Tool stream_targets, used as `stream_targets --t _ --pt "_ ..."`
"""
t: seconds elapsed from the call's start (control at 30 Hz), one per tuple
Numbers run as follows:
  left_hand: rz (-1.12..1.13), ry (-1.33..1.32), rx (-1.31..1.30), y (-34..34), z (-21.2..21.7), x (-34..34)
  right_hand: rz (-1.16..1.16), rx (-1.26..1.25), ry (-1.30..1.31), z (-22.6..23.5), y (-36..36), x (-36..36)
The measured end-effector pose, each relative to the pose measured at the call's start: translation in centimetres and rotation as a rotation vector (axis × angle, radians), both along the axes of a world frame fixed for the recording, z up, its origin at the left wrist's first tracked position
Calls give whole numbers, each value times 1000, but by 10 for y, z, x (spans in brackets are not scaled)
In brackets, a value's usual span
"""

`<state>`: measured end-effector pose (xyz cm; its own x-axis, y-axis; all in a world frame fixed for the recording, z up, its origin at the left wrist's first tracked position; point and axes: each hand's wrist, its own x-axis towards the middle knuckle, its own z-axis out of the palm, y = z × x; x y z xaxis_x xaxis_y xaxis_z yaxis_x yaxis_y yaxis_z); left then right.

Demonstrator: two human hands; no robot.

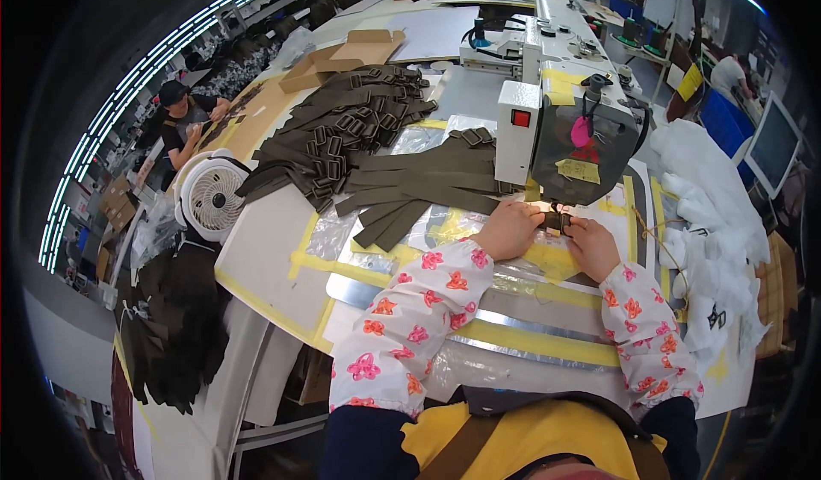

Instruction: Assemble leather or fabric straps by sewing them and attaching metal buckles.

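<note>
Under the needle of the white sewing machine (517, 129) lies a short dark olive webbing strap (557, 221), with what looks like a buckle at it. My left hand (510, 230) pinches the strap's left side, fingertips close to the presser foot. From the right, my right hand (593, 247) grips the other end, thumb and fingers closed. The small lamp lights the spot between both hands. Left of the machine head, flat olive straps (419, 181) are spread out, their ends near my left hand. Beyond them is a heap of straps with slider buckles (342, 129).
A white fan (212, 196) stands at the table's left edge, and dark straps (171, 326) hang below it. An open cardboard box (351, 57) sits behind the heap. White padding (714, 223) is piled at right. A co-worker (184, 121) sits at far left.
</note>
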<state>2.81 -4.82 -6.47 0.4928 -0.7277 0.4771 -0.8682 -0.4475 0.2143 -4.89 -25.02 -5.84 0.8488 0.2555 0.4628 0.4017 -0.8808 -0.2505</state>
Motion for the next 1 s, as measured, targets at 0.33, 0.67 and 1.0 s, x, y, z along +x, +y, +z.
stream_targets --t 0.33,0.67,1.0 --pt "105 -387 100 26 7 -15 18 -47 -144 11 27 4" --pt "329 -195 338 120 13 51 206 -47 -188 -4 119 41" --pt "266 542 531 142 26 146 -303 -358 272 43 -81 -141"
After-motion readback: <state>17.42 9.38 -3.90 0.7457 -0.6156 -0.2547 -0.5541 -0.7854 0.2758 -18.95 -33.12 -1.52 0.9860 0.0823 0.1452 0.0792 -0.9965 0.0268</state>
